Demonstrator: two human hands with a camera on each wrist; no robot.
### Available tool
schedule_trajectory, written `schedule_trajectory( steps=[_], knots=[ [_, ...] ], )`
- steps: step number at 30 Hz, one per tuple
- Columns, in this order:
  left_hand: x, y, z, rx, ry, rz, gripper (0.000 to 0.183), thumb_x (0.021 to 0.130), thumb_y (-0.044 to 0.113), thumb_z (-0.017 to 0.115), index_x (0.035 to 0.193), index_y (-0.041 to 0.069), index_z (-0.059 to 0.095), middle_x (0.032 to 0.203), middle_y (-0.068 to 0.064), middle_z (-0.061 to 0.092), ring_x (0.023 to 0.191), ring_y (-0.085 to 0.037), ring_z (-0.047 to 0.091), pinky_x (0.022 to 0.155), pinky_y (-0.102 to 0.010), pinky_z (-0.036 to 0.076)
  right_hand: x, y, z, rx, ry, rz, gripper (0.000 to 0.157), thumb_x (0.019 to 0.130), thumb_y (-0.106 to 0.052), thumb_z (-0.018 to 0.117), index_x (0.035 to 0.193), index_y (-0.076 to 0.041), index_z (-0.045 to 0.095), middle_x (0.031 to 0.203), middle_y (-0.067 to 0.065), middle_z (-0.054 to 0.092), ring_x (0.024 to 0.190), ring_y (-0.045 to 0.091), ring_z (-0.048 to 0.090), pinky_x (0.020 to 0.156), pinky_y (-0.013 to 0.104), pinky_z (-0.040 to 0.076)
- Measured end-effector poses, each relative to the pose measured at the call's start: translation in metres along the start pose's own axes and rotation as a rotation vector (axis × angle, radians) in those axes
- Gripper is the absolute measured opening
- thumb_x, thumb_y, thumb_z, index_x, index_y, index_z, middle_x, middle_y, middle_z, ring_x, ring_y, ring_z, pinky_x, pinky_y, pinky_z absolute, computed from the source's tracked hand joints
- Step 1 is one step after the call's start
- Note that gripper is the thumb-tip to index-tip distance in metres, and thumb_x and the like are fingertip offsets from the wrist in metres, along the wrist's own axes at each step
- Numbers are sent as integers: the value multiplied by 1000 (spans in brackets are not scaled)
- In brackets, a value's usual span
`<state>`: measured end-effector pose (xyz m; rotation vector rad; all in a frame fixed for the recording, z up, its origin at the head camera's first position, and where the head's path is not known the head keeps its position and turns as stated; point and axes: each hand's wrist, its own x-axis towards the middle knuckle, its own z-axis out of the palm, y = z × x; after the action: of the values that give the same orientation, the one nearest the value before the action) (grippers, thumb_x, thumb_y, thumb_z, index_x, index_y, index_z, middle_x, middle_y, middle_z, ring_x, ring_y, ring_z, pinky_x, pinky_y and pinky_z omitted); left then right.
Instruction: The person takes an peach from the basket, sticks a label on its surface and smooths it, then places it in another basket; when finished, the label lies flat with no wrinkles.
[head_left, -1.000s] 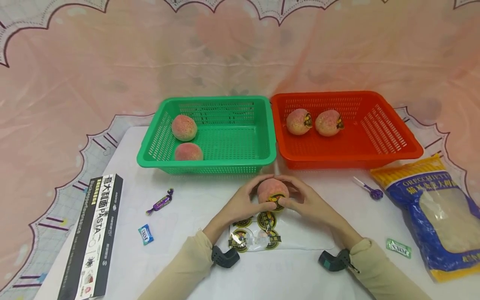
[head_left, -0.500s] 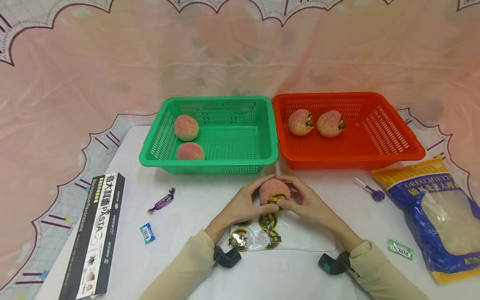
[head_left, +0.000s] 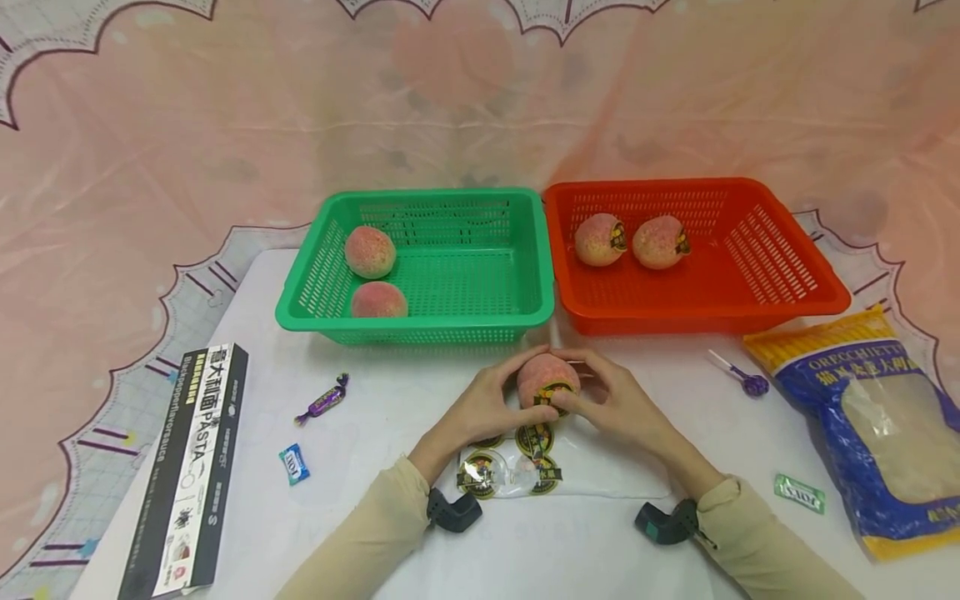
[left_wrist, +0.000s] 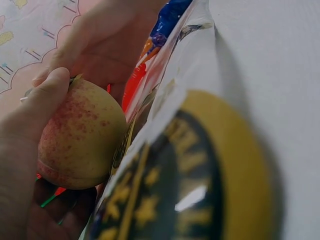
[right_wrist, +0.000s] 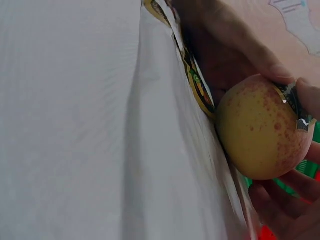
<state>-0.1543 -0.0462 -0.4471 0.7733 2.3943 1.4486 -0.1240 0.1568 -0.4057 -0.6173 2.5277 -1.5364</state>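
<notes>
Left hand [head_left: 489, 406] and right hand [head_left: 621, 406], their grip curled round one peach [head_left: 546, 372], thumbs by its dark sticker [head_left: 552, 397], peach nearer than the green basket [head_left: 416, 323] and red basket [head_left: 705, 322], beside a sticker sheet [head_left: 607, 467].

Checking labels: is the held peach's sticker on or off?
On: the head view shows a dark sticker against the peach; whether its edges stick, I cannot tell.

R hand [head_left: 618, 408]: thumb slid sl. L on sticker [head_left: 545, 397].
</notes>
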Motion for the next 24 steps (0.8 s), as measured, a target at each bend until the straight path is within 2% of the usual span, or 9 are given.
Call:
schedule_trajectory(
  steps=[6,11,18,20,24],
  knots=[
    [2,3,-1,11,4,9,81,65,44,74,134,33,32,125,11,50,111,-4,49,96,-26,40,1,-3,-1,5,17,4,50,79,-17,67,123,-7,47,120,7,54,104,23,56,89,37,46],
    [3,4,-3,78,12,47,80,65,48,72,134,33,33,122,11,52,106,-2,51,93,-24,42,3,-2,-1,26,29,-8,46,79,-17,67,120,-7,50,116,9,57,101,24,58,86,36,48],
    [1,3,-3,197,14,135,90,63,46,74,137,23,29,124,6,50,109,-5,50,94,-27,42,5,25,4,77,41,6,40,80,-23,65,117,-18,52,117,1,56,102,19,57,87,28,47],
    [0,3,-2,185,10,128,91,63,48,74,138,23,28,125,7,49,110,-5,49,94,-27,41,5,30,5,90,42,6,40,80,-24,65,117,-19,52,119,1,55,102,18,57,87,27,47],
    [-1,4,-1,170,12,69,87,65,58,67,137,28,29,123,13,49,108,-1,49,91,-26,43,4,31,8,130,43,6,38,80,-21,65,115,-16,51,125,3,52,103,19,57,87,26,47]
  ],
)
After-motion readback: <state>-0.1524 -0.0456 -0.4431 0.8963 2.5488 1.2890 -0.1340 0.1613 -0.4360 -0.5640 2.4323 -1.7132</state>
